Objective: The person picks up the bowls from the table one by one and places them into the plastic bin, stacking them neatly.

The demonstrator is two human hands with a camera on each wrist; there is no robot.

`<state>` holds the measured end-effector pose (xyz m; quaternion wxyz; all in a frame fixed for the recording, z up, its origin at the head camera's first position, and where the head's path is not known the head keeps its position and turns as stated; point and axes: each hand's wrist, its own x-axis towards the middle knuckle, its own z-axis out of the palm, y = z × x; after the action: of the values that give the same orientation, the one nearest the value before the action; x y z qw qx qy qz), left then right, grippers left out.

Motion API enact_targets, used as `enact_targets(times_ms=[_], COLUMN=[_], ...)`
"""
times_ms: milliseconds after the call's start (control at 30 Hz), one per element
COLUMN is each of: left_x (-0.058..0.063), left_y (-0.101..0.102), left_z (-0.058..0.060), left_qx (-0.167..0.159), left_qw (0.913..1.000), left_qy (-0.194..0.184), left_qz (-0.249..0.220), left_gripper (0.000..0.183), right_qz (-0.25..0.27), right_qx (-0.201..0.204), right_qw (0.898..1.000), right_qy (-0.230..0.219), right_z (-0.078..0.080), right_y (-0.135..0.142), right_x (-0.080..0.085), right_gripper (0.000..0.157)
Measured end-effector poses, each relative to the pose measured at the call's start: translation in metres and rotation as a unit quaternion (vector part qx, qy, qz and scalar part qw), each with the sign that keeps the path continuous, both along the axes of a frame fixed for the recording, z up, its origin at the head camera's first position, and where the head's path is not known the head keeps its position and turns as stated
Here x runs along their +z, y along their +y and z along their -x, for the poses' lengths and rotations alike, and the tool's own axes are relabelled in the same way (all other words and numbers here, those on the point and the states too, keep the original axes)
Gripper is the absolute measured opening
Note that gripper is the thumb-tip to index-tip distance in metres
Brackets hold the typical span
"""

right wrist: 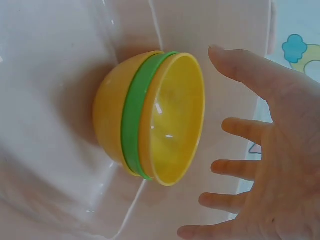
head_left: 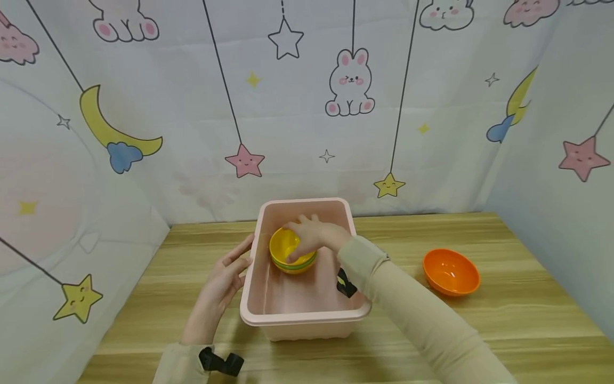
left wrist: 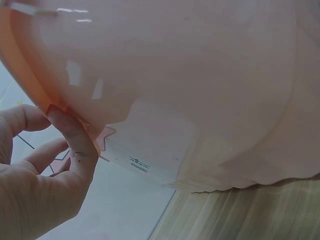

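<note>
A pale pink plastic tub (head_left: 312, 318) stands on the table. Inside it, toward the back left, sits a stack of nested bowls: a yellow bowl (right wrist: 179, 120) on top, a green bowl (right wrist: 134, 115) under it, and a yellow-orange bowl (right wrist: 107, 120) at the bottom. My right hand (head_left: 314, 237) is over the stack with its fingers spread. The right wrist view shows a gap between those fingertips and the yellow rim. On the tub's left side, my left hand (head_left: 227, 277) holds the rim, its bent fingertips at the lip in the left wrist view.
An orange bowl (head_left: 451, 272) sits upright on the wooden table (head_left: 523, 320), right of the tub and beyond my right forearm. Behind and at both sides hang white sheets (head_left: 297, 122) printed with rabbits, stars and moons. The tub's back edge is close to the rear sheet.
</note>
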<state>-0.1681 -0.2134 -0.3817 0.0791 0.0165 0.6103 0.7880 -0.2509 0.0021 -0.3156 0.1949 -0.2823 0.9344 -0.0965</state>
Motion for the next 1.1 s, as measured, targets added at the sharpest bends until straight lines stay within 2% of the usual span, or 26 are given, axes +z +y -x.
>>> enact_targets(times_ms=[200,600,800,1100], left_x=[0.001,0.0,-0.001,-0.001], left_y=[0.001,0.001,0.002,0.001], left_z=[-0.001,-0.001,-0.001,-0.001], left_qx=[-0.001,0.001,0.0,-0.008], left_qw=[1.0,1.0,1.0,0.9999], left_qy=[0.0,0.006,0.005,0.01], left_qz=[0.002,0.0,-0.001,-0.002], left_gripper=[0.061,0.061,0.062,0.062], right_qz=[-0.017,-0.039,-0.046,-0.061], right_qx=[0.014,0.016,0.016,0.027], right_qw=[1.0,0.997,0.995,0.992], right_qy=[0.022,0.064,0.084,0.109], right_z=[-0.006,-0.024,-0.037,-0.047], right_y=[0.002,0.006,0.01,0.014], right_x=[0.01,0.026,0.032,0.039], right_gripper=[0.082,0.082,0.08,0.077])
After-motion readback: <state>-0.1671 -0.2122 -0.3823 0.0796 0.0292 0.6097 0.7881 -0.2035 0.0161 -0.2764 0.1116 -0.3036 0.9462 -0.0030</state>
